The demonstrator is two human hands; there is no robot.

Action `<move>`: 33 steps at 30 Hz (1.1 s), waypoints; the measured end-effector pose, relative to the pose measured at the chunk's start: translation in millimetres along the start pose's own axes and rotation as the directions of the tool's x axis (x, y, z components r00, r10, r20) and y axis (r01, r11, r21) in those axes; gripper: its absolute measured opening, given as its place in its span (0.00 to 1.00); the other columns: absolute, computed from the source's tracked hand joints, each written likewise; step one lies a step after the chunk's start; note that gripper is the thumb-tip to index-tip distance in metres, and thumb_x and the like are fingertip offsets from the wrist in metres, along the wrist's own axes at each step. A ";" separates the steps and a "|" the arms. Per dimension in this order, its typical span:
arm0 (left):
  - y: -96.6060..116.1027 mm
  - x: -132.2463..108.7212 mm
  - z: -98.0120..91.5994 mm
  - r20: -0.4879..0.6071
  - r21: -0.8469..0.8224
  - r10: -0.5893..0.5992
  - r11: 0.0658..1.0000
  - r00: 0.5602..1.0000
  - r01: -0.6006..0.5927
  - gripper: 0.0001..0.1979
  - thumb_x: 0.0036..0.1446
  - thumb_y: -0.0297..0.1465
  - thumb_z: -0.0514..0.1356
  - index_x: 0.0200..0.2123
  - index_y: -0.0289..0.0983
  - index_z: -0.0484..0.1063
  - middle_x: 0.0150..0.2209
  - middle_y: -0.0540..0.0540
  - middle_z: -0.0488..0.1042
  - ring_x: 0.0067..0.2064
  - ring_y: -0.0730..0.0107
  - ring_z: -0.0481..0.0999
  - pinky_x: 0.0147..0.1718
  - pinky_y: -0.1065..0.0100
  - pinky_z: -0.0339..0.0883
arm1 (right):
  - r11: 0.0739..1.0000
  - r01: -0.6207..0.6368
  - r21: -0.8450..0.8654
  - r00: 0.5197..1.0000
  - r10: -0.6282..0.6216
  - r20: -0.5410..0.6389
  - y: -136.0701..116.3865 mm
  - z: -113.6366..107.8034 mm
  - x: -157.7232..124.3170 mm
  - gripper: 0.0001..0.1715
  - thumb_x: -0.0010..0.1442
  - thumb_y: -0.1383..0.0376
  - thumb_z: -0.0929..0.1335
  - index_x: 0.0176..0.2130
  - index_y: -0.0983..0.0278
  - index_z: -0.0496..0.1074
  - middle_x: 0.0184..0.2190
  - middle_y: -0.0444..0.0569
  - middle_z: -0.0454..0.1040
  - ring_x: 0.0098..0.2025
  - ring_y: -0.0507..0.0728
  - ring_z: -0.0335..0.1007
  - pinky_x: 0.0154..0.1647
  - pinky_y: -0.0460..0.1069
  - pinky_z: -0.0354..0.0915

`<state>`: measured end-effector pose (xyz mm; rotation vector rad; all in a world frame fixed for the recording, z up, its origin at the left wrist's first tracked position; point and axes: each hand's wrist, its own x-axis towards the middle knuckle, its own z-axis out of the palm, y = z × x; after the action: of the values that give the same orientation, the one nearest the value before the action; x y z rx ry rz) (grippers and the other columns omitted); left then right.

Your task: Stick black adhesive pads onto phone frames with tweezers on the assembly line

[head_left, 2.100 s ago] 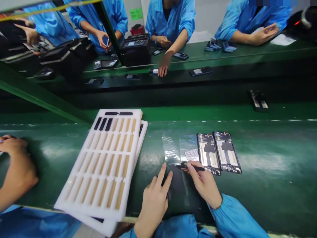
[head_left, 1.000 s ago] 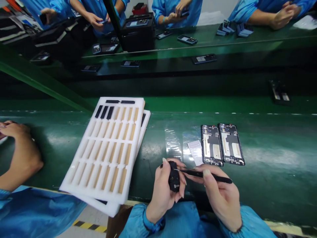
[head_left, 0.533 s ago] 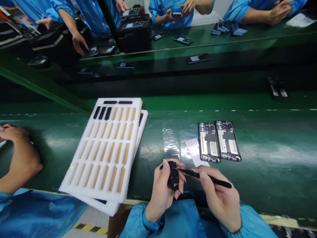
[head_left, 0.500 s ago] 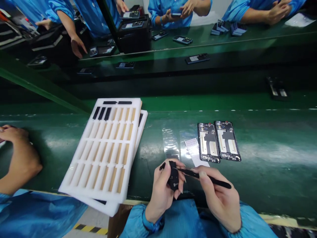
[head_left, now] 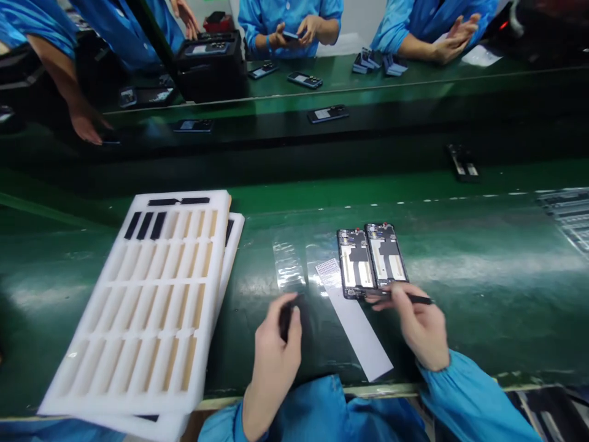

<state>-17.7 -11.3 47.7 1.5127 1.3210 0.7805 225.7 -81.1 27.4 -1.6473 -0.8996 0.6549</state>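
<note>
My left hand (head_left: 275, 350) is curled around a small black part (head_left: 286, 316), held low over the green belt (head_left: 483, 270) near its front edge. My right hand (head_left: 416, 322) pinches black tweezers (head_left: 405, 298); their tip reaches the near end of two open phone frames (head_left: 372, 259) lying side by side on the belt. A long white backing strip (head_left: 356, 325) with a dotted patch at its far end lies between my hands. Clear film pieces (head_left: 289, 265) lie just left of the strip.
Two stacked white foam trays (head_left: 138, 307) with rows of slots, a few holding black parts, lie at the left. Beyond a dark channel, a second green bench (head_left: 414, 77) carries several phones, and people in blue coats work there. A black box (head_left: 209, 61) stands at the back.
My hands have parted: the left dropped toward the belt with the black part, the right moved the tweezers to the phone frames. The view shifted left; the neighbour's hand at far left is gone.
</note>
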 end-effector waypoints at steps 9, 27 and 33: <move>1.4 4.2 36.5 0.539 0.766 0.237 0.260 0.808 -0.588 0.38 0.48 0.13 0.51 0.63 0.35 0.67 0.69 0.43 0.61 0.42 0.59 0.75 0.34 0.60 0.79 | 0.974 0.173 -0.147 0.936 -0.116 0.331 14.5 9.4 26.8 0.18 0.70 0.53 0.63 0.39 0.61 0.75 0.36 0.51 0.81 0.34 0.57 0.80 0.38 0.50 0.77; 17.5 94.7 31.8 0.432 0.866 0.159 0.202 0.888 -0.457 0.38 0.49 0.12 0.50 0.65 0.33 0.64 0.70 0.47 0.57 0.47 0.56 0.75 0.32 0.59 0.79 | 0.983 -0.133 0.126 0.966 0.100 0.237 8.9 80.0 140.0 0.29 0.62 0.40 0.66 0.38 0.64 0.70 0.29 0.53 0.81 0.28 0.56 0.79 0.29 0.49 0.75; 18.4 122.0 45.7 0.467 0.841 0.142 0.234 0.873 -0.488 0.38 0.50 0.13 0.50 0.66 0.33 0.62 0.71 0.45 0.55 0.47 0.56 0.74 0.31 0.60 0.79 | 0.992 -0.074 0.098 0.958 0.044 0.283 14.6 83.0 136.3 0.26 0.64 0.42 0.65 0.39 0.63 0.71 0.31 0.53 0.82 0.31 0.58 0.80 0.29 0.50 0.75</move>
<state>56.4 96.6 34.6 2.8287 1.2619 -0.1987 239.1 75.6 -3.6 -1.5116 -1.0009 0.9806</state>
